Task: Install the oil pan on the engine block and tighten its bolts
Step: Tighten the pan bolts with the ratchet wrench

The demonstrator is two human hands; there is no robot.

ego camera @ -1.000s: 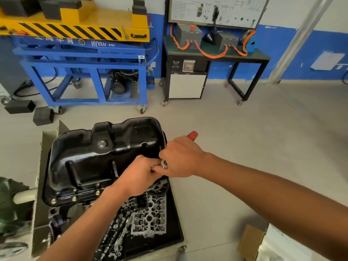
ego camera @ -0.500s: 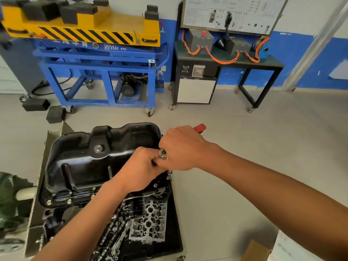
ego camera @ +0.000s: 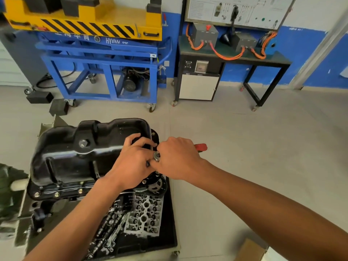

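A glossy black oil pan [ego camera: 75, 157] sits bottom-up on the engine block, with bolts [ego camera: 56, 194] along its near flange. My right hand [ego camera: 178, 157] is closed around a ratchet wrench; its silver head [ego camera: 156, 155] shows between my hands and its red handle tip [ego camera: 202, 147] sticks out to the right. My left hand [ego camera: 134, 162] lies over the pan's right end, fingers spread on the rim beside the ratchet head. The bolt under the ratchet is hidden.
A black tray [ego camera: 169, 232] below the block holds a cylinder head [ego camera: 145, 215] and camshafts [ego camera: 101, 232]. Across the bare floor stand a blue and yellow wheeled lift [ego camera: 105, 59] and a black bench with orange cables [ego camera: 233, 59]. A cardboard piece [ego camera: 248, 251] lies bottom right.
The red handle has swung from pointing up-right to pointing right. My left hand has spread its fingers onto the pan's rim. The camera has tilted, so the pan sits lower in view.
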